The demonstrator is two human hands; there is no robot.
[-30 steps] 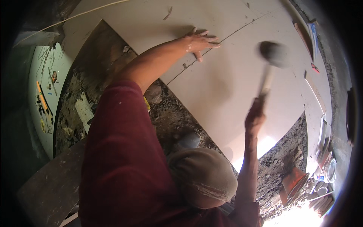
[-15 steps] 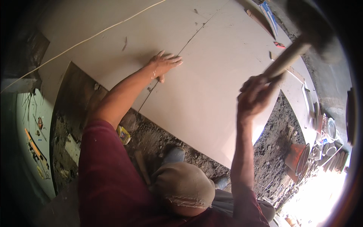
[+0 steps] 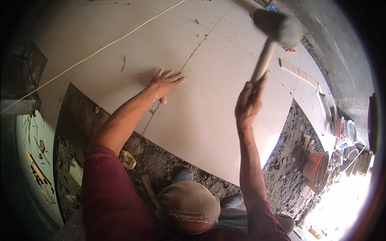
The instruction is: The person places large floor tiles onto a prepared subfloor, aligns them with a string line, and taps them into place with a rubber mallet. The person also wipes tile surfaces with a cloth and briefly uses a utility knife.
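Large pale floor tiles (image 3: 209, 120) lie side by side with a thin dark joint between them. My left hand (image 3: 165, 84) rests on them beside the joint, palm down with fingers spread, holding nothing. My right hand (image 3: 250, 102) is closed round the wooden handle of a rubber mallet (image 3: 277, 27). The mallet's dark, grey-ended head is blurred and looks raised above the tiles, up and to the right of my left hand.
Rough dark soil (image 3: 277, 152) borders the tiles' near and right edges. A pale string (image 3: 108, 44) crosses at upper left. An orange bucket (image 3: 314, 168) and clear containers (image 3: 352, 132) stand at right, by a grey wall (image 3: 341, 52). A wooden handle (image 3: 148, 185) lies near my boot (image 3: 183, 175).
My right hand and the mallet have swung left, from the upper right side toward the middle. My left hand stays on the tiles while the whole view shifts slightly.
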